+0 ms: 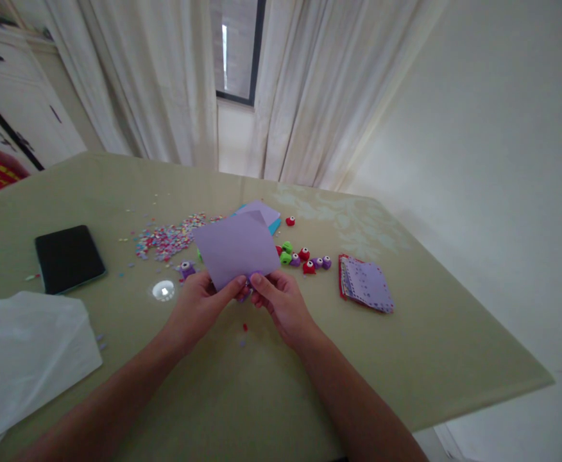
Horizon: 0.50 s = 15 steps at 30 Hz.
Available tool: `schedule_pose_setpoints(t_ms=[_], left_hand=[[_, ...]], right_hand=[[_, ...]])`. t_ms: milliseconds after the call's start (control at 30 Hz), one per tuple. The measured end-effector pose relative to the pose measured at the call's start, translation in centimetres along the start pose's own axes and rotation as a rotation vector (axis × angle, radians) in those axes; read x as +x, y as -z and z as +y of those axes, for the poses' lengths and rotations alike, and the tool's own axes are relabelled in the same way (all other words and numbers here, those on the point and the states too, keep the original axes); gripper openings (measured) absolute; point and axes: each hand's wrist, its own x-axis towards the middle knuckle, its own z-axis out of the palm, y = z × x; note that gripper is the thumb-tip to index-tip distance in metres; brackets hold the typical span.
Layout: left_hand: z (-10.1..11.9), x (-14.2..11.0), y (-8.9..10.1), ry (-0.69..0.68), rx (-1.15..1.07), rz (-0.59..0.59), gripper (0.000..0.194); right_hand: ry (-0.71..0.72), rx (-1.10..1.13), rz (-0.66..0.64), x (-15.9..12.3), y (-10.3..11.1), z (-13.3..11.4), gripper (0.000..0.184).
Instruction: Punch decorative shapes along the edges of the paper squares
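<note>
Forearms [353,385] lie at seven and five o'clock, left hand [194,305] and right hand [285,309] together pinching a purple sheet's [235,247] near edge and half-hidden purple toy [244,296] at centre, apparently steadying both above the desk [242,404].

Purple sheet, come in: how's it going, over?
Left hand gripping purple sheet; right hand at its near edge. Small purple object between hands, mostly hidden. Big-eyed figures close by.

On the table [242,398], tablet [69,260] left of confetti [172,239], papers [370,285] right of toys [308,267]; sheet [237,247] between left hand [195,305] and right hand [285,308]; curtains [146,83] behind.
</note>
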Motion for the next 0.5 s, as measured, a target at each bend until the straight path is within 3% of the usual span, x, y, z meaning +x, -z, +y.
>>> schedule_pose_setpoints(t_ms=[300,500], left_hand=[[-0.14,-0.05,-0.13,-0.006,0.035,-0.007,0.039],[-0.25,0.04,-0.01,-0.010,-0.006,0.028,0.038]], right_hand=[[0.026,0.000,0.061,-0.01,-0.40,0.32,0.044],[-0.023,0.034,0.017,0.18,-0.09,0.23,0.054]])
